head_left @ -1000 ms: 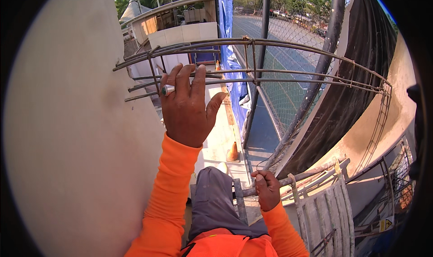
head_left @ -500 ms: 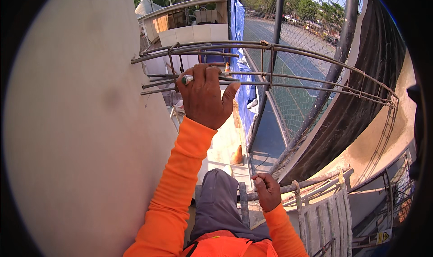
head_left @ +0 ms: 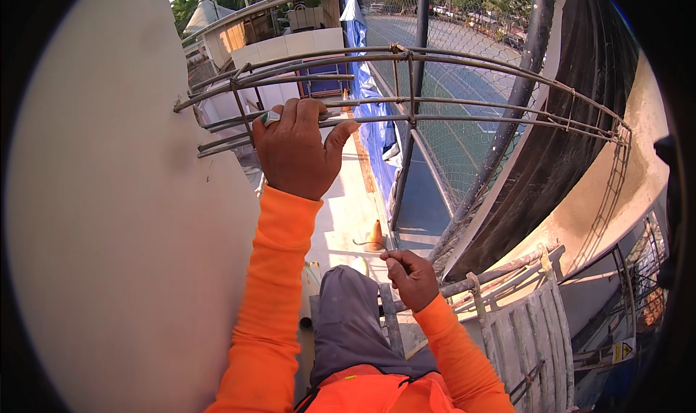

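Steel rebar cage [head_left: 435,87]: left hand [head_left: 293,152] clamped on a bar, right hand [head_left: 413,277] closed on scaffold tube [head_left: 500,274]; footing wants steady holds.

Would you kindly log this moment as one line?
left hand: grips rebar cage | right hand: closed on thin wire, low | beside pale column

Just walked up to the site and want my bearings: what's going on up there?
A person in orange long sleeves stands high on scaffolding beside a pale plastered wall. The left hand grips one of the horizontal bars of a rusty steel rebar frame sticking out from the wall. The right hand, down at waist level, pinches a thin piece of wire; the ground with an orange cone lies below.
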`<state>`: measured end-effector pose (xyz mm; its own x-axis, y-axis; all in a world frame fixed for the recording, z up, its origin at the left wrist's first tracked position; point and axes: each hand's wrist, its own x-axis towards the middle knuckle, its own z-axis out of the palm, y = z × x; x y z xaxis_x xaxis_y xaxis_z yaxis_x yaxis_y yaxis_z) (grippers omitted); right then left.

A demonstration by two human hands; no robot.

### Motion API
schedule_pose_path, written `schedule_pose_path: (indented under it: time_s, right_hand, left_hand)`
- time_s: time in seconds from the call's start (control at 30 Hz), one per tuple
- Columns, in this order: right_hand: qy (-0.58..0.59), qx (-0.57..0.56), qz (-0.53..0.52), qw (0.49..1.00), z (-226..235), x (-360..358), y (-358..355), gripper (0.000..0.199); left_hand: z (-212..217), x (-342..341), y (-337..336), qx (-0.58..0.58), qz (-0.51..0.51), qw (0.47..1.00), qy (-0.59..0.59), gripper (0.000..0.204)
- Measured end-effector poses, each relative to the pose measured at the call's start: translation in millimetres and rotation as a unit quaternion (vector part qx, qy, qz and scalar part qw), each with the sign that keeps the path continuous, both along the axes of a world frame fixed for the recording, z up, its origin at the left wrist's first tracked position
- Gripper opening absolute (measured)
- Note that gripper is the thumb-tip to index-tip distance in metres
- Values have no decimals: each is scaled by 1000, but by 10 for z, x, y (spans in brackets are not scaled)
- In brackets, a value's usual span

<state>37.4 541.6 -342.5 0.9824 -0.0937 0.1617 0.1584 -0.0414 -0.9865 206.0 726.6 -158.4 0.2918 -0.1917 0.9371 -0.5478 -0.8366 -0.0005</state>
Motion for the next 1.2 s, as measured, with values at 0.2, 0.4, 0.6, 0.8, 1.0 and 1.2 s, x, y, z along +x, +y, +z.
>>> schedule_pose_path:
  time_s: [0.2, 0.4, 0.6, 0.8, 1.0, 1.2]
  right_hand:
    - [-159, -7, -91, 983, 467, 627, 44, 29]
    - [-126, 73, -78, 986, 728, 859, 226, 32]
    - [-125, 144, -64, 980, 813, 1012, 432, 30]
    - [-94, 225, -29, 969, 951, 1053, 520, 28]
    - [-16, 336, 44, 941, 1145, 949, 588, 27]
    - [34, 380, 70, 922, 1196, 797, 658, 25]
  left_hand:
    - [154, -113, 147, 64, -45, 996, 46, 42]
    - [216, -263, 202, 71, -60, 990, 102, 36]
    - [114, -408, 148, 60, 20, 998, -21, 36]
    - [72, -405, 192, 53, -5, 999, -1, 36]
    - [184, -402, 182, 63, -29, 996, 47, 36]
    - [243, -332, 225, 66, -61, 990, 106, 41]
